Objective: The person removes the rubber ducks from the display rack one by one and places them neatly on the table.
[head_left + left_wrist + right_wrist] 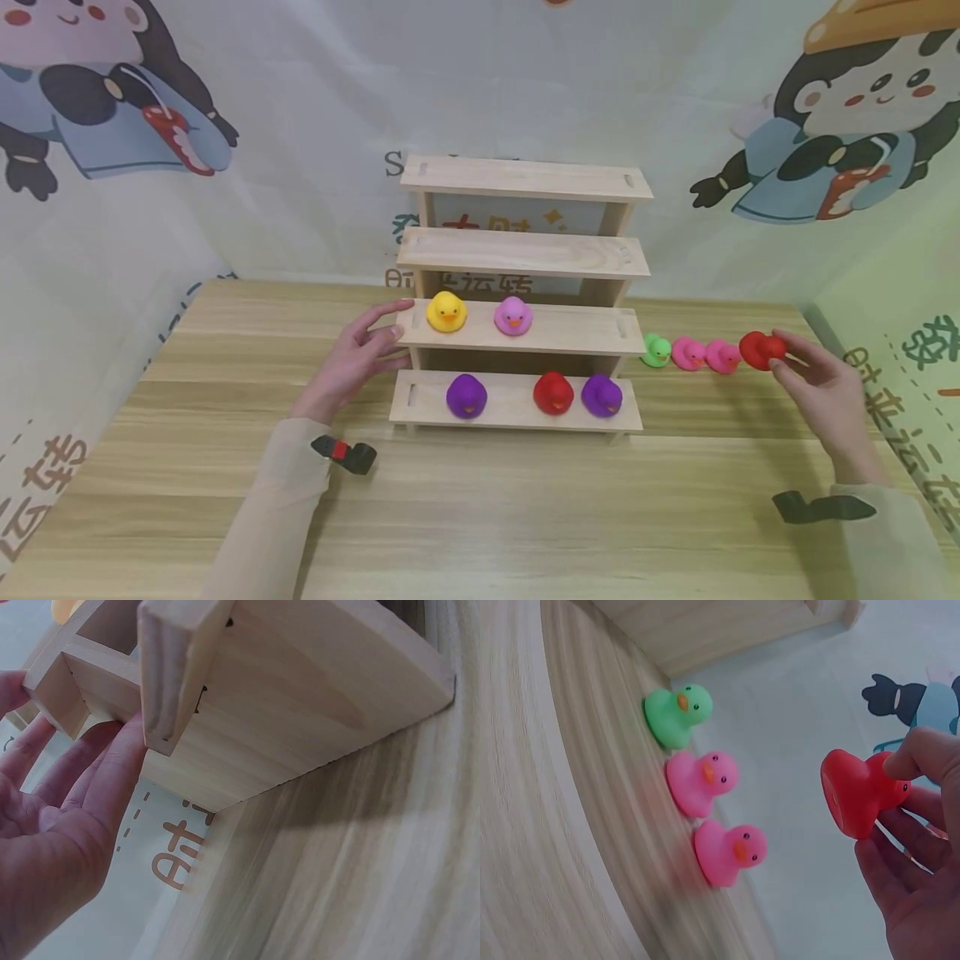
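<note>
The right hand (825, 392) pinches a red duck (757, 350) by its head; in the right wrist view the duck (855, 791) is tilted, its base showing. The left hand (348, 362) touches the left end of a wooden four-step shelf (573, 327), fingers around the edge of its second step from the bottom. On that step stand a yellow duck (446, 313) and a light purple duck (513, 317). The bottom step carries a purple duck (467, 397), a red duck (553, 394) and another purple duck (602, 397).
Right of the shelf, a green duck (656, 351) and two pink ducks (688, 353) (722, 357) stand in a row on the wooden table (525, 517). The upper two steps hold no ducks. A printed cloth (315, 167) hangs behind.
</note>
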Motion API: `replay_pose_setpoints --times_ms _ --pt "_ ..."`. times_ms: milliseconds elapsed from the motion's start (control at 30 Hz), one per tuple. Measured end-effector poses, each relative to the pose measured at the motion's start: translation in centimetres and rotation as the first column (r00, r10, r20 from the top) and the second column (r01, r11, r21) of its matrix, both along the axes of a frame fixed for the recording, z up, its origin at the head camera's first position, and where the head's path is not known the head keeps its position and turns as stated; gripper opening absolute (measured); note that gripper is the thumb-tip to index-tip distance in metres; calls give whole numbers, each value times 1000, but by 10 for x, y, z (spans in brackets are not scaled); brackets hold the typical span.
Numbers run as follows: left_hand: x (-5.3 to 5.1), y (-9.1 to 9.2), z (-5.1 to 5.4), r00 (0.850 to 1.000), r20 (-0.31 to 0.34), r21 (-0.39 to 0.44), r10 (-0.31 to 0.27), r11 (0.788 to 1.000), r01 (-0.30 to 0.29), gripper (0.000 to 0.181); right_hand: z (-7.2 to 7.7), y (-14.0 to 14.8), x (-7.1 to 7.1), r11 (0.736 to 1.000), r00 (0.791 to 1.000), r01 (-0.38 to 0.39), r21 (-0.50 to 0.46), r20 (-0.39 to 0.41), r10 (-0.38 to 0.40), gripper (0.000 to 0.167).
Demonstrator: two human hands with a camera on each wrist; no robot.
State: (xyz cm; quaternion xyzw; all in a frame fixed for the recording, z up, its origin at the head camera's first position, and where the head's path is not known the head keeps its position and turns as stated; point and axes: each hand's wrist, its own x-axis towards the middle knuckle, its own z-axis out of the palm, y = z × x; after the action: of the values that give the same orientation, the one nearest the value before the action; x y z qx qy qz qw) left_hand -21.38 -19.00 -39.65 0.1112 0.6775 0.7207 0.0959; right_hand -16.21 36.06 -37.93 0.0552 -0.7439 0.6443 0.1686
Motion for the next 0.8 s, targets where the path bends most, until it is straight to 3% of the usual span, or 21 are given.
replay_pose_setpoints --times_ms 233,467,800 --pt "-1 0 0 1000 1 2 -5 1000 5 46 -3 11 -4 998 998 36 53 47 -39 40" --pt "-1 -1 -2 1000 10 1 9 1000 -9 45 -7 18 -10 966 994 91 242 35 -103 41" --pt "-2 0 -2 1000 13 -26 9 1000 -9 45 -15 30 -21 943 986 109 313 83 -141 42"
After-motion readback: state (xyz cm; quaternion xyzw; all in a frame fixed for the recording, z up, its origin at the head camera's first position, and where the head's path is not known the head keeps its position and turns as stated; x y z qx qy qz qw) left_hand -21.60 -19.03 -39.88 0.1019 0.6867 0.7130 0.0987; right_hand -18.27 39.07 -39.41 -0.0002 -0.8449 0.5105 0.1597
